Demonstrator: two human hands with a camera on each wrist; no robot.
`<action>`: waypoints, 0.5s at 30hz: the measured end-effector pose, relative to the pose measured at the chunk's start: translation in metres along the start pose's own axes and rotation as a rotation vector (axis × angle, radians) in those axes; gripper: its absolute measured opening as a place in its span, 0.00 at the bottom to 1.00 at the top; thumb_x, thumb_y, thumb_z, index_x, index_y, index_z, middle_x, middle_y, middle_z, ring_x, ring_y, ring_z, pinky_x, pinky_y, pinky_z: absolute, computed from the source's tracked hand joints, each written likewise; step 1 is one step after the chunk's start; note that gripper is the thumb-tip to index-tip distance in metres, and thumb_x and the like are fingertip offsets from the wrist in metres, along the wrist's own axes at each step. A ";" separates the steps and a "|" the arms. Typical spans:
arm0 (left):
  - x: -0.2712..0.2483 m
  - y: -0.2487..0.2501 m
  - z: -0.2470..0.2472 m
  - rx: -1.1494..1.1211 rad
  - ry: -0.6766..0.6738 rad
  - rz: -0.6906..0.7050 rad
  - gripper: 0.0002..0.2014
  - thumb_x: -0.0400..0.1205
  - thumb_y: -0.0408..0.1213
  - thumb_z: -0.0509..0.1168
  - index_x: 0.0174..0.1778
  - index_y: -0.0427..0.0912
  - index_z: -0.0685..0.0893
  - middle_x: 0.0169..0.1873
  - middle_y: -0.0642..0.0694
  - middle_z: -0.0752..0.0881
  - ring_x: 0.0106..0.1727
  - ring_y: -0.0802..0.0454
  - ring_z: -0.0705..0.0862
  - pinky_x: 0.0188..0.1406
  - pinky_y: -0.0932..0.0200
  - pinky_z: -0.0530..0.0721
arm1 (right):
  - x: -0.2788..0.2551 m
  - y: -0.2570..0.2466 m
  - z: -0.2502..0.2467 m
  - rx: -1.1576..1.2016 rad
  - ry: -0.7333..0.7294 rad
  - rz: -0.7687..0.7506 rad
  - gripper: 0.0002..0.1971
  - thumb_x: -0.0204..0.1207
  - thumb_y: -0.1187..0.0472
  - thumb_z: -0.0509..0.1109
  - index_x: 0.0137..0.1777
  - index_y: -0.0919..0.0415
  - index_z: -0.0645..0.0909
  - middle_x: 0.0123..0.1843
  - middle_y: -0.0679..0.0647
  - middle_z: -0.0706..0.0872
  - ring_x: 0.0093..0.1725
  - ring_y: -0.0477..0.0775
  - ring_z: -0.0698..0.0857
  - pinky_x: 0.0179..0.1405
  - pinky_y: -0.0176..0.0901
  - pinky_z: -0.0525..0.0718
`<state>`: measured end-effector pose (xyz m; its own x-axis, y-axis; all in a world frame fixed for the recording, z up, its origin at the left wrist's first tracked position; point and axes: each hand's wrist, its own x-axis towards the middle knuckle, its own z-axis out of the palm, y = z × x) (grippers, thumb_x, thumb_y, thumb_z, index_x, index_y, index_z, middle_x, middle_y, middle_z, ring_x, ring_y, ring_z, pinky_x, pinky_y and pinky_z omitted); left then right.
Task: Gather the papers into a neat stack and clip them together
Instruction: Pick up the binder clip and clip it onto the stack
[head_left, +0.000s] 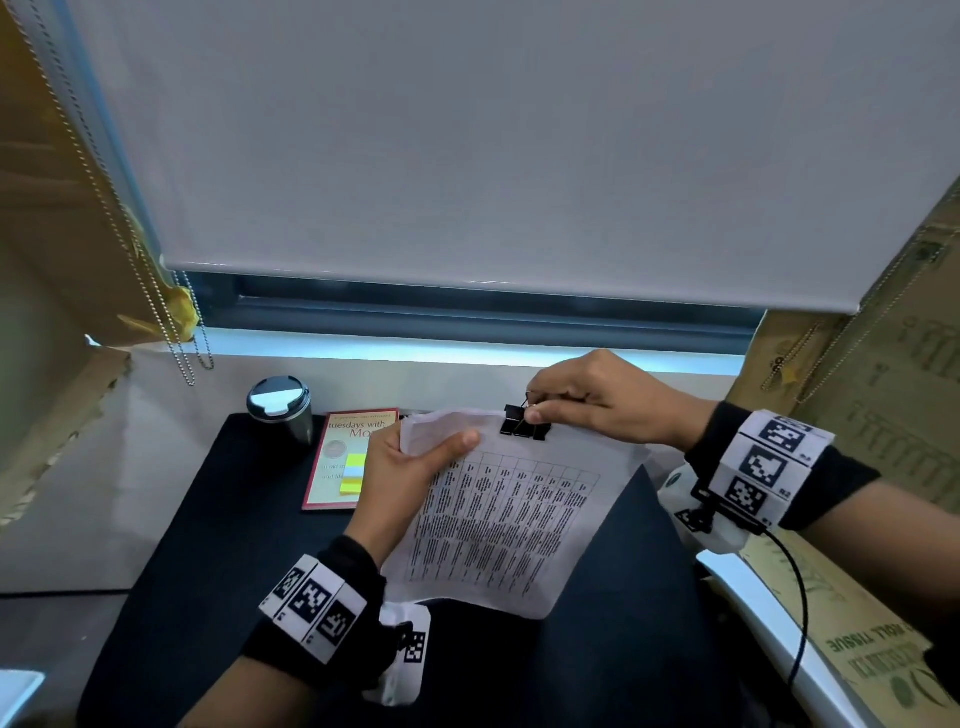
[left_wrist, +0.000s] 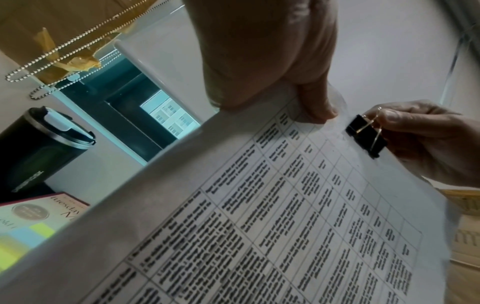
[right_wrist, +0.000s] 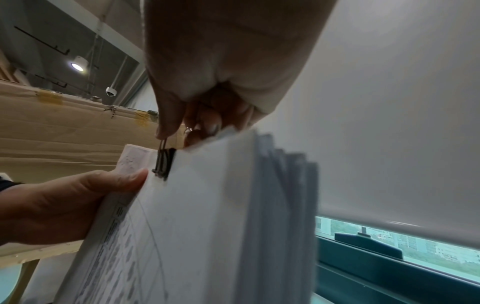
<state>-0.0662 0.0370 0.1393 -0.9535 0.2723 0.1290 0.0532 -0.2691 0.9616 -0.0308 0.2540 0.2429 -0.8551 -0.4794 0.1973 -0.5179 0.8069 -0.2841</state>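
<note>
A stack of printed papers (head_left: 498, 514) with a table of text is held tilted above the black desk mat (head_left: 208, 545). My left hand (head_left: 410, 467) grips the stack near its upper left corner, thumb on top. A black binder clip (head_left: 524, 423) sits on the stack's top edge. My right hand (head_left: 587, 400) pinches the clip's wire handles. In the left wrist view the clip (left_wrist: 366, 136) bites the papers (left_wrist: 259, 216) beside my thumb. In the right wrist view the clip (right_wrist: 165, 162) grips the sheet edges (right_wrist: 221, 205).
A dark travel mug (head_left: 280, 408) stands at the mat's back left. Beside it lies a book (head_left: 337, 462) with sticky notes (head_left: 353, 473) on top. Cardboard panels (head_left: 872, 415) flank both sides. A window blind (head_left: 467, 145) hangs behind, its bead chain (head_left: 182, 332) at the left.
</note>
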 end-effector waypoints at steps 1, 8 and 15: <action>0.000 -0.001 0.000 0.006 0.001 -0.001 0.11 0.65 0.36 0.78 0.41 0.38 0.90 0.36 0.44 0.94 0.39 0.47 0.93 0.40 0.55 0.91 | 0.001 -0.001 0.001 -0.001 -0.003 -0.005 0.14 0.79 0.50 0.64 0.44 0.61 0.83 0.34 0.47 0.82 0.32 0.49 0.76 0.33 0.44 0.74; -0.004 -0.002 -0.005 -0.005 0.007 0.005 0.06 0.70 0.30 0.77 0.41 0.35 0.90 0.33 0.45 0.93 0.36 0.48 0.92 0.35 0.57 0.90 | 0.001 -0.008 0.002 -0.062 -0.071 0.003 0.22 0.74 0.37 0.62 0.50 0.56 0.82 0.31 0.48 0.77 0.28 0.45 0.72 0.31 0.43 0.73; 0.004 0.011 -0.017 -0.076 0.021 0.044 0.12 0.67 0.38 0.78 0.43 0.37 0.89 0.38 0.46 0.92 0.44 0.47 0.91 0.43 0.59 0.90 | -0.040 0.012 -0.022 0.384 -0.063 0.332 0.35 0.56 0.45 0.82 0.65 0.47 0.76 0.60 0.46 0.86 0.60 0.43 0.83 0.55 0.35 0.77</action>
<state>-0.0742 0.0194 0.1461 -0.9568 0.2392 0.1650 0.0735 -0.3502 0.9338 -0.0021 0.2901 0.2527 -0.9686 -0.2481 -0.0162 -0.1787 0.7398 -0.6487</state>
